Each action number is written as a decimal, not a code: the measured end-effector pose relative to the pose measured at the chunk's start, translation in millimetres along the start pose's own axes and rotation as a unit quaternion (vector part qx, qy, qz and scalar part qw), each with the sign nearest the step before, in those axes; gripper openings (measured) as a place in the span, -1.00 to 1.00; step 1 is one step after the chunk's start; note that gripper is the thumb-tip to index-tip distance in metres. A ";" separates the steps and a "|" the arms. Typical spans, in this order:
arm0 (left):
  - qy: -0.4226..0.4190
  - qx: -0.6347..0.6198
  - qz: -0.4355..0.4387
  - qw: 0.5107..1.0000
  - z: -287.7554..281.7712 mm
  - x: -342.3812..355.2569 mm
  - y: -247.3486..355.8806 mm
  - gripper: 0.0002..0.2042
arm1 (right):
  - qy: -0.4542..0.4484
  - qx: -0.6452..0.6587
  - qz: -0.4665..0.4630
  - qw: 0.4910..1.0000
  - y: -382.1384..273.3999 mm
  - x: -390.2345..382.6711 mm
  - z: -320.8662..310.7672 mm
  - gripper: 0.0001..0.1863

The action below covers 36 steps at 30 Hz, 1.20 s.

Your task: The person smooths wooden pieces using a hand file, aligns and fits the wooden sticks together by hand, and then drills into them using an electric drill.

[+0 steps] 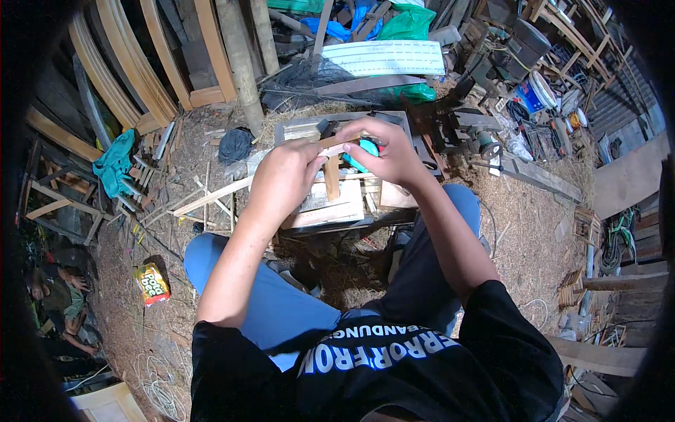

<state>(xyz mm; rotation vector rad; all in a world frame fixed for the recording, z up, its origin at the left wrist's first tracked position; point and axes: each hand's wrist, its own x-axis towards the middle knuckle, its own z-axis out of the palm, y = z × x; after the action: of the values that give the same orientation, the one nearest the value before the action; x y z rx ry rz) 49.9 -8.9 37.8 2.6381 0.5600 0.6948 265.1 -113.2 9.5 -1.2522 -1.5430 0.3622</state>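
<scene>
Between my two hands, above a low workbench (pixel 320 219), is a short wooden strip (pixel 336 146). My left hand (pixel 283 174) pinches its left end with thumb and fingers. Closed round its other end is my right hand (pixel 383 149), whose fingers partly hide the strip. Below it, a narrow brown wooden piece (pixel 332 181) points toward me; whether the two pieces touch, I cannot tell. A turquoise object (pixel 361 156) shows just under my right hand, its kind partly covered. Pale boards and offcuts lie on the bench.
A long wooden batten (pixel 211 197) sticks out left of the bench. Wooden frames (pixel 133 63) lean at the back left. A yellow snack bag (pixel 152 283) lies on the shaving-strewn floor. Another person (pixel 65 302) is at the far left. A paint bucket (pixel 536 93) stands back right.
</scene>
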 end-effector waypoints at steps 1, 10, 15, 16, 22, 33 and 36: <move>0.003 -0.006 0.001 1.000 -0.6 0.4 0.9 -0.84 | 0.001 -0.001 0.000 1.000 0.7 -0.9 -2.2 -0.82; 0.003 -0.017 0.009 1.000 1.1 1.1 0.3 -0.81 | -0.053 -0.032 0.031 0.998 5.2 -3.3 -0.9 -0.75; 0.001 -0.006 0.015 1.000 2.3 0.8 -3.4 -0.80 | -0.053 -0.024 -0.006 0.998 13.7 -3.8 2.3 -0.81; -0.001 -0.007 0.012 1.000 2.1 0.9 -2.7 -0.81 | -0.053 -0.024 -0.005 0.998 14.2 -3.7 2.2 -0.81; -0.008 -0.007 0.013 1.000 0.9 1.5 -0.2 -0.82 | -0.045 -0.018 -0.018 0.999 18.9 -3.8 3.5 -0.83; -0.007 -0.018 -0.003 1.000 -2.4 2.9 -1.2 -0.83 | -0.038 -0.016 -0.002 0.999 13.9 -4.5 3.8 -0.82; -0.001 -0.036 -0.007 0.999 -4.6 1.2 -4.6 -0.82 | -0.050 -0.004 0.001 0.999 10.5 -3.5 5.4 -0.81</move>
<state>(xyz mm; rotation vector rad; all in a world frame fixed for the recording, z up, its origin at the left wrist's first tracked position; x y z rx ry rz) 47.2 -3.3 40.0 2.5657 0.5433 0.6960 265.6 -109.9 -2.4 -1.2587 -1.6290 0.4271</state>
